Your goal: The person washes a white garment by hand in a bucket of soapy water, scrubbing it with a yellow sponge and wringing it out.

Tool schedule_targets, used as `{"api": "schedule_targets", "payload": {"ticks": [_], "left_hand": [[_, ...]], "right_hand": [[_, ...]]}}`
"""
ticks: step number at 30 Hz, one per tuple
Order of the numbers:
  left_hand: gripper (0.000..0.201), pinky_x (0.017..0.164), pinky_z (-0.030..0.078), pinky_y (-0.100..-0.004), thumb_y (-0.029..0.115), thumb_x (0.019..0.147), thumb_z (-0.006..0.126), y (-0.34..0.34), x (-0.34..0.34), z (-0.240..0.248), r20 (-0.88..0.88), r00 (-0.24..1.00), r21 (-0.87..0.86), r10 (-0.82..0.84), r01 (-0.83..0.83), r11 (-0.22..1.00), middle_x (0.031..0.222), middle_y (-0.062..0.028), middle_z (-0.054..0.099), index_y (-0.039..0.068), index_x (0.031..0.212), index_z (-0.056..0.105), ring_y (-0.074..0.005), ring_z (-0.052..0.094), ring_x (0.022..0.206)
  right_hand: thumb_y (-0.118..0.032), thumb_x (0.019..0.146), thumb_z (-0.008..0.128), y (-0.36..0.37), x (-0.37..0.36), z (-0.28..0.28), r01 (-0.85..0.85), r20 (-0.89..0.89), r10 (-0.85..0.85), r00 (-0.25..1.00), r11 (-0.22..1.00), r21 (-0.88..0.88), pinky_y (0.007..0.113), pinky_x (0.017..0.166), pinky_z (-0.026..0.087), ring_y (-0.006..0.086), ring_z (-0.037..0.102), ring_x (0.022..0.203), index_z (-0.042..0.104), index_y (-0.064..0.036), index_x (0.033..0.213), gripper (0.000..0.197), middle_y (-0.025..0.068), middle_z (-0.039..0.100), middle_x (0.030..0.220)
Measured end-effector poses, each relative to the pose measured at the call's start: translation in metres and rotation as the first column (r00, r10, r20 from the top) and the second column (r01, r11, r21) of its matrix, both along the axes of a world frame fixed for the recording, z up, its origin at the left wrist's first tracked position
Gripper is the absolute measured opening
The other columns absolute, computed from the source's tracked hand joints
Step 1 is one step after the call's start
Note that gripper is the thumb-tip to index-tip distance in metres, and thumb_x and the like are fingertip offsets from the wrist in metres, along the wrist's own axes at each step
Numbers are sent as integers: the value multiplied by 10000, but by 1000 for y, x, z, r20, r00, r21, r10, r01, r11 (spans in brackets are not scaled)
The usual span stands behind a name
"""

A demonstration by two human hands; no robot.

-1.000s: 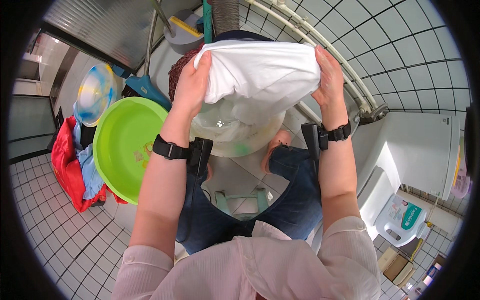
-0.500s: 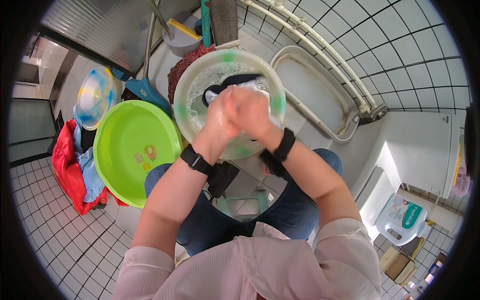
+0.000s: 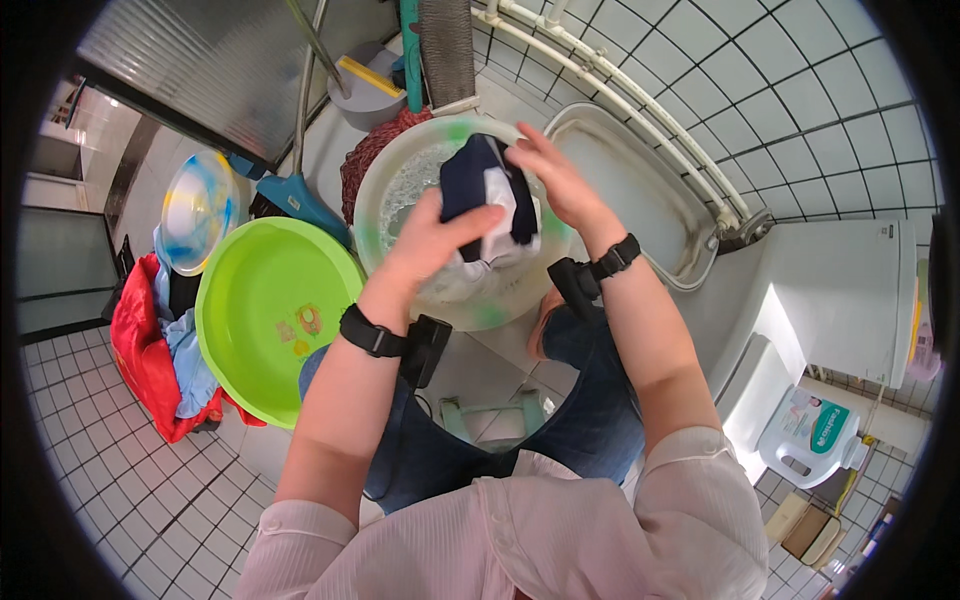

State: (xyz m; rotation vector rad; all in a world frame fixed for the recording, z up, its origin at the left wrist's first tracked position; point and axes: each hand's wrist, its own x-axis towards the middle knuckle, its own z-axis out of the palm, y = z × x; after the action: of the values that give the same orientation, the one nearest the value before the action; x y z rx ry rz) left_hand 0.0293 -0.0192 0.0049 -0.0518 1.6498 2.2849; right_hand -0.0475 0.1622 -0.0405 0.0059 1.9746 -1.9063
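Note:
A wet navy-and-white cloth garment [image 3: 490, 190] is bunched up above a pale basin with green patches [image 3: 376, 250], which holds foamy water [image 3: 405, 180]. My left hand [image 3: 430, 235] grips the garment's near left side, its thumb lying across the white part and its other fingers mostly hidden. At the garment's right edge, my right hand [image 3: 562, 185] is open with fingers stretched out and apart. Whether its fingertips touch the fabric is hard to tell. Part of the white fabric hangs down toward the basin's near side.
A bright green basin [image 3: 235, 330] stands at left, beside red [image 3: 145, 345] and light blue clothes [image 3: 185, 365]. A long white tub [image 3: 640, 200] lies right, below wall pipes [image 3: 600, 70]. A detergent jug [image 3: 810, 435] stands at lower right; a mop [image 3: 375, 160] and dustpan [image 3: 370, 95] are behind.
My hands were pressed together over the basin; now they are apart, the right one opened and moved right. The garment has come up out of the basin in my left hand.

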Motion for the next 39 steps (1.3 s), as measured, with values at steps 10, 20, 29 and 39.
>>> {"api": "schedule_targets", "payload": {"ticks": [10, 20, 29, 39], "left_hand": [[182, 791, 457, -351, 159, 780, 507, -38, -19, -10, 206, 974, 610, 93, -202, 766, 857, -98, 631, 29, 851, 612, -236, 591, 824], [393, 911, 400, -303, 244, 909, 427, -25, -25, 9, 241, 961, 298, 133, -204, 932, 1206, -83, 482, 31, 1239, 404, -171, 484, 1084], [500, 984, 260, -331, 349, 922, 313, 30, -14, -27, -447, 893, -409, -55, -150, 900, 1281, -174, 354, 7, 1286, 296, -289, 331, 1202], [533, 960, 303, -310, 223, 855, 503, 29, -7, -34, -397, 907, -517, -144, -91, 851, 1280, -148, 371, -34, 1268, 285, -250, 328, 1208]], "right_hand": [[-203, 703, 669, -2, 18, -33, -572, 265, 540, 799, 818, 56, 278, 636, 476, 136, 536, 871, 389, -101, 1240, 614, 71, 548, 1024], [-1, 796, 452, 12, -1, 33, 261, 316, -63, 947, 724, -639, 308, 780, 487, 213, 590, 836, 503, 8, 1041, 250, 119, 587, 962], [-313, 777, 572, -39, 34, 33, 71, 190, 14, 982, 899, -432, 316, 861, 379, 187, 437, 1015, 262, -67, 1294, 651, 97, 427, 1151], [-29, 715, 532, -21, -2, 12, 291, 24, -296, 955, 916, -275, 302, 723, 459, 191, 527, 791, 365, -72, 1242, 555, 97, 511, 922]]}}
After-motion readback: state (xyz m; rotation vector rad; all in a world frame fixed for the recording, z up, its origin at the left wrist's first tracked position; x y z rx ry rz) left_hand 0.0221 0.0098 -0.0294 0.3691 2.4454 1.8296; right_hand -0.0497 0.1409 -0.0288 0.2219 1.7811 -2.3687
